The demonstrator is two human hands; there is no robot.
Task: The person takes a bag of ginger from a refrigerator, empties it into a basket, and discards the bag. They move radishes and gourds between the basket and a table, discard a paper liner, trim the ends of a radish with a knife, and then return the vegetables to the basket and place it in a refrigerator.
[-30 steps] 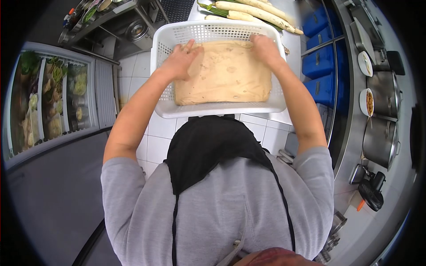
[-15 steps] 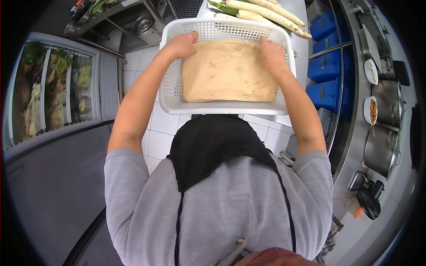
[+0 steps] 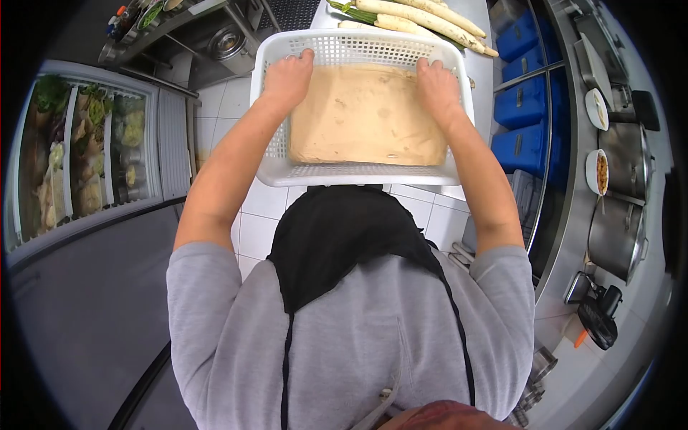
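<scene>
A white perforated plastic basket (image 3: 358, 177) is in front of me at the top of the head view. A tan sheet (image 3: 365, 118), which looks like paper with small stains, covers its floor. My left hand (image 3: 289, 77) has its fingers curled at the sheet's far left corner. At the far right corner my right hand (image 3: 437, 87) is closed the same way, with the sheet's edge at its fingers. The fingertips of both hands are partly hidden. What supports the basket's near side cannot be seen.
Long white radishes (image 3: 430, 21) lie on a steel counter (image 3: 481, 79) just beyond the basket. Blue bins (image 3: 519, 147) stand on a shelf to the right. Further right are steel pots (image 3: 615, 236) and white bowls (image 3: 597, 172). A glass-topped fridge (image 3: 154, 136) with vegetables is on the left.
The basket and both hands have shifted very slightly left in the view. My right fingers look a little more curled; the hold at the two corners is otherwise the same.
</scene>
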